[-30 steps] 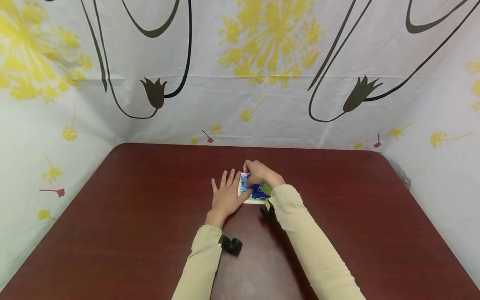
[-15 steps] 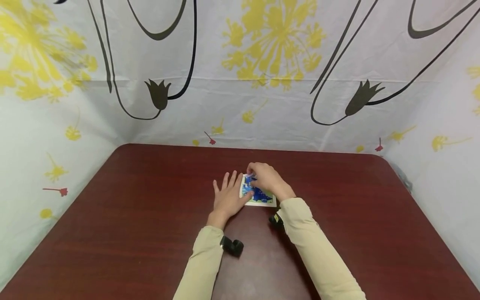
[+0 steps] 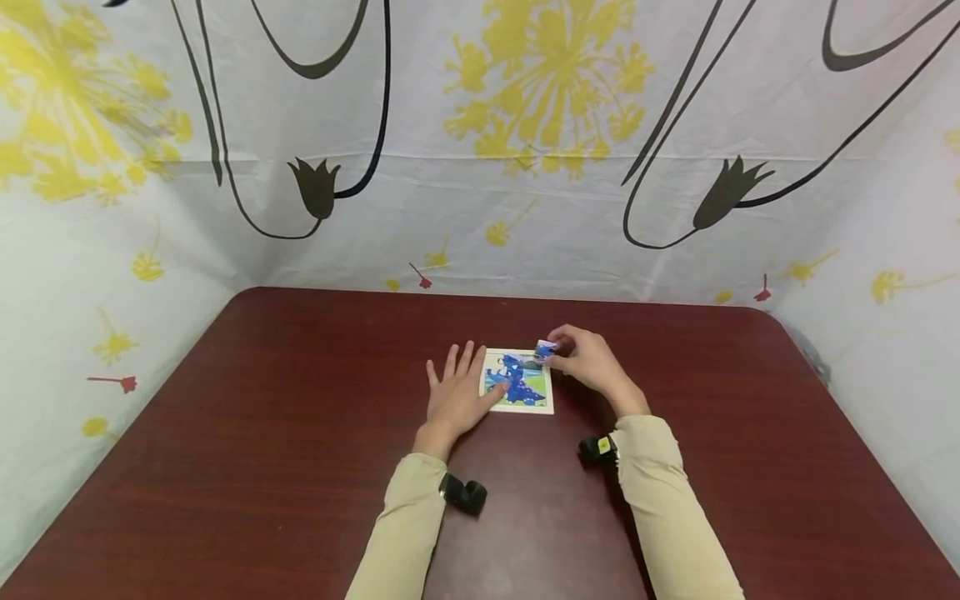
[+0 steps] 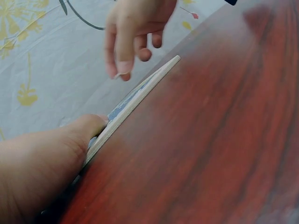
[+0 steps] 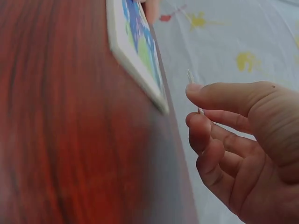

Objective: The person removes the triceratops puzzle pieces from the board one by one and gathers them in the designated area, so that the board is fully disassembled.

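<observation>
A small framed jigsaw puzzle (image 3: 525,397) with a blue dinosaur picture and a pale border lies on the table, seen edge-on in the left wrist view. My left hand (image 3: 457,397) rests at its left side, fingers spread on the tabletop and thumb (image 4: 91,125) laid over the frame's edge. Between thumb and fingertips, my right hand (image 3: 596,364) pinches a small blue-and-white puzzle piece (image 3: 544,348) by the puzzle's top right corner. From the right wrist view, only the thin edge of that piece (image 5: 189,76) shows; that hand's other fingers are curled below it.
The dark red wooden table (image 3: 300,417) extends around both hands. Behind it and at the sides hangs a white cloth (image 3: 420,208) with yellow flowers and dark stems. A small black camera (image 3: 465,496) sits at the left wrist, another camera (image 3: 596,450) at the right.
My right hand has moved right, from over the puzzle's upper left to its top right corner, bringing a pinched piece into sight. More of the dinosaur picture shows. My left hand has stayed put.
</observation>
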A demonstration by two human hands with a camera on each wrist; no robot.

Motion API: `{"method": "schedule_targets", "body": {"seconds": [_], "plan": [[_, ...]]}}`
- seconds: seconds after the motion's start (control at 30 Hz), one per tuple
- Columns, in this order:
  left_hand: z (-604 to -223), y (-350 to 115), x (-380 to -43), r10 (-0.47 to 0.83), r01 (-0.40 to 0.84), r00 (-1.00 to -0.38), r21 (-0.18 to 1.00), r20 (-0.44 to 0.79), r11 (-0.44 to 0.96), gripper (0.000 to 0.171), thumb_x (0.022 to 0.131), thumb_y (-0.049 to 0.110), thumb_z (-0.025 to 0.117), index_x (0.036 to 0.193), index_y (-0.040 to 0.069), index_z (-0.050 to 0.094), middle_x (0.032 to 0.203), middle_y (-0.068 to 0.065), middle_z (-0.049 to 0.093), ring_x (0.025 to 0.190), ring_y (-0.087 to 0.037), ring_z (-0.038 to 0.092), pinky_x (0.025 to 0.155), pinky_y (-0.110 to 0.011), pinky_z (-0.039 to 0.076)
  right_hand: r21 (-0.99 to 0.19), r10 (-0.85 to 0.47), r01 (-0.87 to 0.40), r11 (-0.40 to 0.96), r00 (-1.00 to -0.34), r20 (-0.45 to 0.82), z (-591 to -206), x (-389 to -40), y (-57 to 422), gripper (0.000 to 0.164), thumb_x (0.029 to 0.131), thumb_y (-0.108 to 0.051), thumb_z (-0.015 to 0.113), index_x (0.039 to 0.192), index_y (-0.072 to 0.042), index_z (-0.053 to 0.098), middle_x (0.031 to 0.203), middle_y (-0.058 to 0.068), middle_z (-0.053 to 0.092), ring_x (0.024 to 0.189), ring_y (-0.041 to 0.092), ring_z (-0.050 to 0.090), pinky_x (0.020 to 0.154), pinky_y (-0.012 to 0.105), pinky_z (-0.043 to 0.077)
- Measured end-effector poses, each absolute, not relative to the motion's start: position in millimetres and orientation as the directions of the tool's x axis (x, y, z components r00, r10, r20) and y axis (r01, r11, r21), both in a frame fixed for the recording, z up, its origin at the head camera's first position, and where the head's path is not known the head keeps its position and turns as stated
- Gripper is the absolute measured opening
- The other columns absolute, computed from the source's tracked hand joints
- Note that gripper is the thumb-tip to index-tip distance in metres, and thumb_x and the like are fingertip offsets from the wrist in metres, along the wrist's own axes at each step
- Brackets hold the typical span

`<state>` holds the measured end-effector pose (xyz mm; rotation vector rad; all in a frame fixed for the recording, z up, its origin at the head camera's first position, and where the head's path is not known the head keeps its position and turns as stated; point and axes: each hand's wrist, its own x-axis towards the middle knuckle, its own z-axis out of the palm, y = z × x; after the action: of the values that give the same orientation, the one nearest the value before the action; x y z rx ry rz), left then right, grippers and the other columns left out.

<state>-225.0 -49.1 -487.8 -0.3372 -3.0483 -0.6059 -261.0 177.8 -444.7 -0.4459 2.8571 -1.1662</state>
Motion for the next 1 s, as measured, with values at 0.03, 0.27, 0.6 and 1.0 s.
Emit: {"method": "schedule_targets", "body": {"seconds": [0.03,0.27,0.6,1.0], "plan": [[-487.8,-49.3,-225.0,0.207,0.213,-0.977,0.377,0.056,0.901,0.08,0.088,0.063,0.042,0.15,0.017,0.022,0.154,-0.005,0.015,0.141,-0.026,0.003,0.105,-0.059,-0.004,-0.702,-0.264,-0.241,0.671,-0.961,0.077,-446.7,-260.9,181.9,0.034,0.084,-0.013,0.069,0.114,-0.002,0.059,0.101,0.015,0.062,0.066,0.019,0.058,0.058,0.032,0.049],[-487.8,-50.5,-225.6,0.211,0.218,-0.976,0.38,0.06,0.899,0.079,0.088,0.062,0.043,0.15,0.017,0.022,0.154,-0.006,0.015,0.141,-0.027,0.004,0.105,-0.059,-0.004,-0.796,-0.239,-0.127,0.592,-0.971,-0.022,-455.7,-261.4,197.8,0.031,0.086,-0.011,0.065,0.115,-0.003,0.057,0.105,0.016,0.057,0.066,0.024,0.054,0.054,0.035,0.047],[-488.7,-48.7,-224.7,0.207,0.219,-0.976,0.39,0.073,0.894,0.08,0.087,0.062,0.044,0.149,0.016,0.024,0.154,-0.007,0.017,0.141,-0.028,0.005,0.105,-0.059,-0.004,-0.806,-0.232,-0.097,0.584,-0.971,-0.051,-463.4,-262.8,203.8,0.03,0.085,-0.006,0.063,0.114,-0.003,0.058,0.108,0.016,0.051,0.065,0.023,0.048,0.055,0.034,0.044],[-488.2,-48.1,-224.2,0.206,0.223,-0.975,0.4,0.088,0.889,0.079,0.087,0.061,0.045,0.149,0.016,0.024,0.153,-0.007,0.018,0.141,-0.028,0.006,0.105,-0.059,-0.004,-0.801,-0.212,-0.089,0.592,-0.976,-0.048,-465.7,-264.2,202.1,0.031,0.084,-0.006,0.064,0.113,-0.001,0.059,0.106,0.016,0.05,0.067,0.023,0.046,0.057,0.033,0.042]]}}
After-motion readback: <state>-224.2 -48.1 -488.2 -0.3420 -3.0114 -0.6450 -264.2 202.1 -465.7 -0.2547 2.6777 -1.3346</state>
